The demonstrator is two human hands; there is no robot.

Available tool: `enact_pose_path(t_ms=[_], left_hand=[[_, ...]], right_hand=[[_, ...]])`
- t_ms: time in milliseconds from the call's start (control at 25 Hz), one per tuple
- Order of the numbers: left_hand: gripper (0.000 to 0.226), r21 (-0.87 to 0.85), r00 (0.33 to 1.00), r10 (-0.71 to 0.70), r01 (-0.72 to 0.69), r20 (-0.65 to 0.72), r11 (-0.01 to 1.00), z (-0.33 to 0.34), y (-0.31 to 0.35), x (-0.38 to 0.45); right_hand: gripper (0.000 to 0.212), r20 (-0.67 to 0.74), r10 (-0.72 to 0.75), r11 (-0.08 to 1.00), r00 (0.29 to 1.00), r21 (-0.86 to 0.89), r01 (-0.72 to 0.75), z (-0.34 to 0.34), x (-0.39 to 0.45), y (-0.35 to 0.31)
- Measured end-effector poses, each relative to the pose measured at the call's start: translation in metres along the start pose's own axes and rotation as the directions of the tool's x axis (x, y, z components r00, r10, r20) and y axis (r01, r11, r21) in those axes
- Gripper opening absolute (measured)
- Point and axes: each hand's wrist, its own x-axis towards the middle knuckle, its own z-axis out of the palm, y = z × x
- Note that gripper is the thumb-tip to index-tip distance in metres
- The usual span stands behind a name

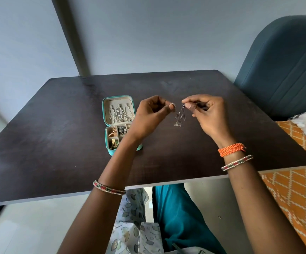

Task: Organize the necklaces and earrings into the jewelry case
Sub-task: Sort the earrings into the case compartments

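My teal jewelry case [119, 123] lies open on the worktop, silver necklaces [120, 113] hung in its lid, gold and dark earrings [116, 133] sorted in its tray compartments. Just right of it, a silver drop earring [180, 117] dangles above the worktop; beside it, a small earring piece [173, 104].

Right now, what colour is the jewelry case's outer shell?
Turquoise, with a beige lining; the jewelry case shows best in the head view.

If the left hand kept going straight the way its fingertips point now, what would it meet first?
Most likely the silver dangling earring that the right hand pinches by its top. The left hand, pinching a small silver piece, points toward it across a narrow gap; relative depth is unclear.
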Motion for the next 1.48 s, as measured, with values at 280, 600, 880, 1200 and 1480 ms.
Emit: enact_pose_path(t_ms=[280, 600, 880, 1200, 1480], left_hand=[[0.012, 0.026, 0.989, 0.129, -0.127, -0.073, 0.991, -0.035, 0.039, 0.02], [0.012, -0.11, 0.974, 0.128, -0.151, -0.189, 0.982, -0.053, 0.047, 0.023], [0.01, -0.01, 0.968, 0.148, -0.153, -0.201, 0.988, -0.051, 0.049, 0.019], [0.011, -0.229, 0.97, 0.018, -0.075, -0.241, 0.97, -0.057, 0.039, 0.018], [0.013, -0.346, 0.974, -0.052, -0.029, -0.222, 0.938, -0.058, 0.03, 0.016]], right_hand=[[0.019, 0.097, 0.078, 0.867, 0.992, 0.484, -0.116, 0.038, 0.049, -0.031], [0.017, 0.239, 0.079, 0.658, 0.968, 0.717, -0.231, 0.065, 0.064, -0.049], [0.024, 0.247, 0.263, 0.615, 0.932, 0.701, -0.36, 0.063, 0.064, -0.057], [0.03, 0.338, 0.315, 0.54, 0.887, 0.704, -0.46, 0.063, 0.068, -0.062], [0.025, 0.453, 0.414, 0.414, 0.789, 0.679, -0.607, 0.063, 0.068, -0.059]])
